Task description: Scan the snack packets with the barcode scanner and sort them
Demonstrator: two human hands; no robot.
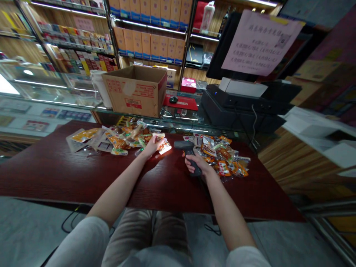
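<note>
- Gripping a pistol-grip barcode scanner [184, 145], the right hand [198, 163] wraps its fingers around it, seemingly to aim its head toward nine o'clock.
- There, the left hand [151, 147] pinches a brightly lit snack packet [165, 147], probably held out so it faces the scanner.
- A left heap of packets [118, 138] lies at ten o'clock from the left hand, a right heap of packets [222, 154] at three from the right, both handy on the dark-red table [91, 178].

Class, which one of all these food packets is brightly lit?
The packet in the left hand, facing the scanner in the right hand. Bright light falls on it; packets in the left pile and right pile look dimmer.
</note>
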